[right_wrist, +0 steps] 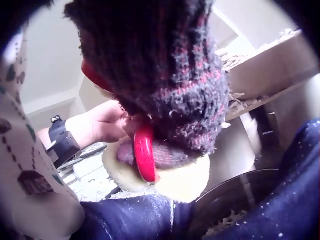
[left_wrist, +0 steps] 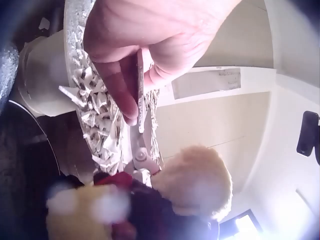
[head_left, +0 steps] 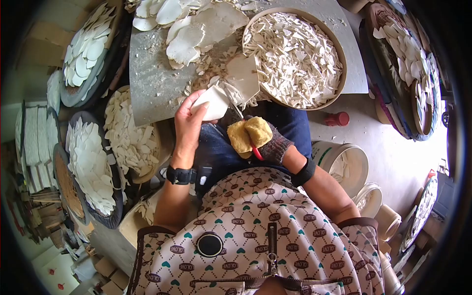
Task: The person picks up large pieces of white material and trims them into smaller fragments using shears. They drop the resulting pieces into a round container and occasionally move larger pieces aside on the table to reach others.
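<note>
A thin flat white piece with straight cut edges (head_left: 212, 104) is pinched between the thumb and fingers of my bare left hand (head_left: 189, 120). My right hand (head_left: 276, 145), in a dark knitted glove, grips red-handled scissors (right_wrist: 145, 152). Yellow spongy padding (head_left: 250, 135) is wrapped about the handles and hides part of the fingers. In the left wrist view the scissors' metal blades (left_wrist: 141, 154) reach up to the lower edge of the piece, seen edge-on there. Just beyond the hands, a larger pale sheet (head_left: 244, 76) lies among scraps on the grey board (head_left: 147, 98).
A round tray (head_left: 344, 73) heaped with white offcuts stands at the board's right. Large uncut sheets (head_left: 209, 27) lie at the back. Baskets of white pieces (head_left: 91, 167) crowd the left. A white bucket (head_left: 361, 155) and a red object (head_left: 337, 119) are on the right floor.
</note>
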